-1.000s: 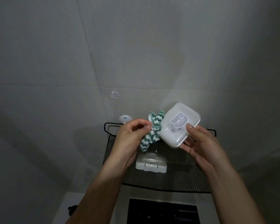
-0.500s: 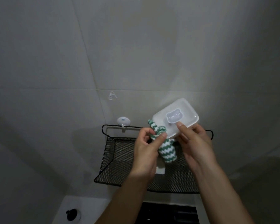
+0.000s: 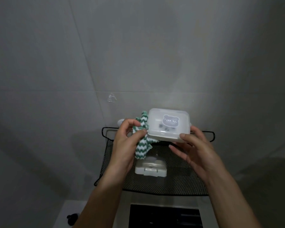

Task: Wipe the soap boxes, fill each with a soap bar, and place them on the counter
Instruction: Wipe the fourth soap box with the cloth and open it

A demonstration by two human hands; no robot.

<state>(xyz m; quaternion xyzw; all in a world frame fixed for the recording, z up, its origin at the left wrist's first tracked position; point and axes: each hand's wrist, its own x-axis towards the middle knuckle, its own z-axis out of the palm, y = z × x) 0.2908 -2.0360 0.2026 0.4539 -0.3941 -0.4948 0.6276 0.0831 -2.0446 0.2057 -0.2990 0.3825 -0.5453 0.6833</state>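
A closed translucent white soap box [image 3: 156,127] with a bear label on its lid is held in the air above the rack, lid facing me. My right hand [image 3: 194,150] grips its right front edge with thumb and fingers. My left hand [image 3: 127,142] pinches a green-and-white zigzag cloth [image 3: 142,142] against the box's left side. A second white soap box [image 3: 150,168], closed, lies on the black mesh rack [image 3: 179,181] below the cloth.
The rack hangs on a grey tiled wall, with a white hook [image 3: 120,122] and a clear hook [image 3: 111,97] above its left end. Below are a light counter [image 3: 67,209], a dark panel [image 3: 164,216] and a small black object [image 3: 72,218].
The box has turned so its lid faces me squarely. My left hand with the cloth shifted from under the box to its left side.
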